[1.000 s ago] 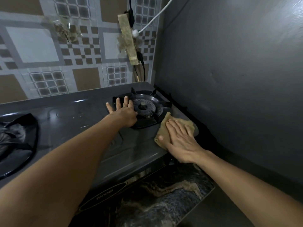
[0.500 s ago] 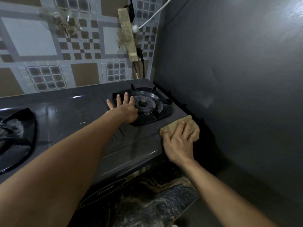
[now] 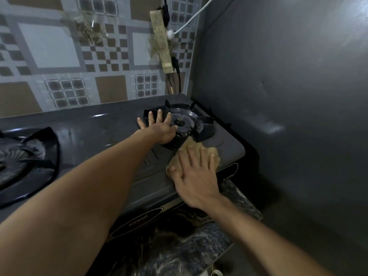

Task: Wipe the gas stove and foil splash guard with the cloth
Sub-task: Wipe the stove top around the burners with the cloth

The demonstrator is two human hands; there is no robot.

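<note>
A dark grey two-burner gas stove runs across the counter. My left hand lies flat with spread fingers on the stove top, at the left edge of the right burner. A tan cloth sits on the stove's front right corner, just below that burner. My right hand presses flat on the cloth with straight fingers, covering most of it. The grey splash guard rises along the stove's right side.
The left burner with its black grate is at the far left. A taped power strip with black and white cables hangs on the patterned tile wall behind. A dark marbled counter lies in front of the stove.
My right hand slid the cloth from the stove's right edge back left toward the burner, and its fingers flattened out. My left hand stayed in place beside the burner.
</note>
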